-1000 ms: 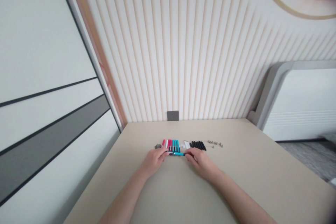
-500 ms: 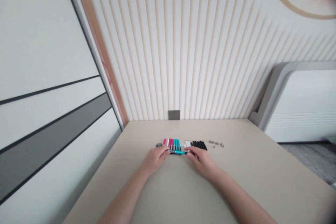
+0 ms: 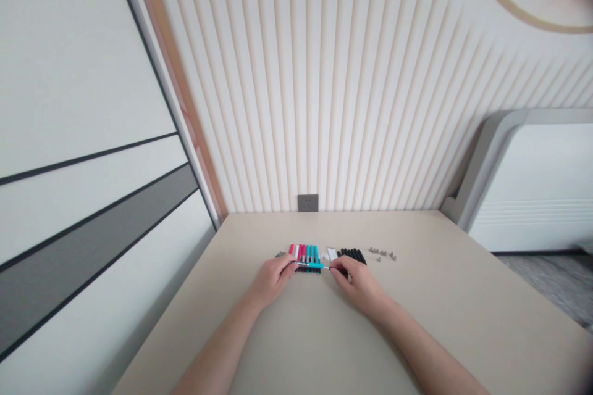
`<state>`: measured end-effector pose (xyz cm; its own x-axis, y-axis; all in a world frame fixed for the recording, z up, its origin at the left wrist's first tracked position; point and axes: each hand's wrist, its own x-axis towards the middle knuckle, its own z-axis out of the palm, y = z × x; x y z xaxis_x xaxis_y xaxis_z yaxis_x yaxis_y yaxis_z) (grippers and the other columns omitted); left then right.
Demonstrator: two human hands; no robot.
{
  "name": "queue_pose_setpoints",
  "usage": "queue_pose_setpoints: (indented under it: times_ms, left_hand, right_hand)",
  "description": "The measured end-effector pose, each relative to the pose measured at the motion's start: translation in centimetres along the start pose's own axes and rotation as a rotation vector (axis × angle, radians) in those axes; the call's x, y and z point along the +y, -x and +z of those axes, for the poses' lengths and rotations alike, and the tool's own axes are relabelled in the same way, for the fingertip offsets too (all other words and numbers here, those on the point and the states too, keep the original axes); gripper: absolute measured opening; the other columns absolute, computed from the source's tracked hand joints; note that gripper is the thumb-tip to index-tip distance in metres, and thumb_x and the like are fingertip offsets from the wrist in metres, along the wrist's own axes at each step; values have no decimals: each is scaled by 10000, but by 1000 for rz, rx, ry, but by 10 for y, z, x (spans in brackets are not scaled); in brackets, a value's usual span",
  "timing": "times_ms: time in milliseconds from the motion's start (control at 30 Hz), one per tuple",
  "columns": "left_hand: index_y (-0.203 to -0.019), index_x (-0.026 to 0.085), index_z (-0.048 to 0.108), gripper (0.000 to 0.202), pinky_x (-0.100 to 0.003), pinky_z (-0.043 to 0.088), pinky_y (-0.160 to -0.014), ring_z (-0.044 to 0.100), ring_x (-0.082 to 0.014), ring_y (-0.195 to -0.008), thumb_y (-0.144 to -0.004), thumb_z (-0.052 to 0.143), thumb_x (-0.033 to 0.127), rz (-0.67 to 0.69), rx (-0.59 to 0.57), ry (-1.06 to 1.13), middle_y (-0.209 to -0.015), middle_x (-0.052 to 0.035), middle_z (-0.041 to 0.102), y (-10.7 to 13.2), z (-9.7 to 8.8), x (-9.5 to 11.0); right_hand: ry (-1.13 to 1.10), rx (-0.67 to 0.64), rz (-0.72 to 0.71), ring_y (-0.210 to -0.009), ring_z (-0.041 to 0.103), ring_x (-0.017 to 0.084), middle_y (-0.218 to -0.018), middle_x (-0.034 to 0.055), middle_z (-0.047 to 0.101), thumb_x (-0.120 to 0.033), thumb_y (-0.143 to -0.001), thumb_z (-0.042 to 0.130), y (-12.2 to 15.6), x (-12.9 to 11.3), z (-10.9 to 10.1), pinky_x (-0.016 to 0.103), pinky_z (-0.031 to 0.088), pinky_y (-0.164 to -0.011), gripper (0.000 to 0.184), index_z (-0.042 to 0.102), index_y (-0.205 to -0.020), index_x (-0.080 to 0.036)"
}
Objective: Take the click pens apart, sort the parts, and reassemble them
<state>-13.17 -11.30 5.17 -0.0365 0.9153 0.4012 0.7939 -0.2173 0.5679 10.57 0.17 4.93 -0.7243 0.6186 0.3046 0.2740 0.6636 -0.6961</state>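
A turquoise pen (image 3: 315,266) lies level between my two hands, above the near end of a row of pens. My left hand (image 3: 272,279) is closed round its silver and dark left end. The fingers of my right hand (image 3: 356,276) pinch a small black pen part at the other end, mostly hidden by the fingertips. Between that part and the turquoise barrel shows a thin pale piece. Just behind my hands lie red, white and turquoise pen barrels (image 3: 304,251), side by side.
Black pen caps or barrels (image 3: 353,254) lie in a row behind my right hand, with white pieces (image 3: 332,253) beside them. Several small grey parts (image 3: 382,253) are scattered to the right. More grey bits (image 3: 280,254) sit behind my left hand. A wall socket (image 3: 308,202) is above the table's back edge (image 3: 370,212).
My right hand has drawn slightly away from the turquoise barrel, and a pale piece now shows in the gap. My left hand has hardly moved.
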Motion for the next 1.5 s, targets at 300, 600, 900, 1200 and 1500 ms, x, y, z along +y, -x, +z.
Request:
queue_pose_setpoints:
  times_ms: [300,600,900,1200,1500]
  left_hand:
    - [-729,176,588,320,-192,358,-520,486,-103,-526,-950,435,348,-111,325,-46,-559,33,531,1,-13,1]
    - [-682,169,582,310,-197,324,-516,427,-83,-481,-929,473,322,67,139,-44,-537,40,486,2,-7,3]
    - [-688,177,568,247,-204,323,-526,439,-85,-488,-898,503,292,177,-23,-44,-533,41,495,6,0,5]
    - [-690,170,569,233,-192,322,-498,419,-76,-470,-886,522,286,175,15,17,-526,47,475,5,1,7]
    - [-835,160,602,134,-177,333,-482,425,-74,-463,-874,509,248,138,66,66,-549,56,477,5,-8,6]
  right_hand:
    - [90,-125,-104,-776,562,169,-816,24,633,-172,-820,556,7,-7,0,269,418,-713,84,632,-844,-199]
    - [127,-200,-165,-900,579,204,-912,35,645,-303,-826,670,8,-8,1,315,424,-837,148,675,-950,-222]
    - [76,-194,-198,-884,598,190,-919,31,678,-316,-929,556,6,-16,8,306,408,-832,222,646,-1120,-247]
    - [135,-212,-240,-881,602,180,-905,35,684,-282,-962,497,4,-9,20,284,409,-815,195,677,-934,-211]
    - [148,-213,-246,-881,598,174,-917,31,676,-262,-950,519,5,-9,17,286,407,-821,172,669,-1025,-224]
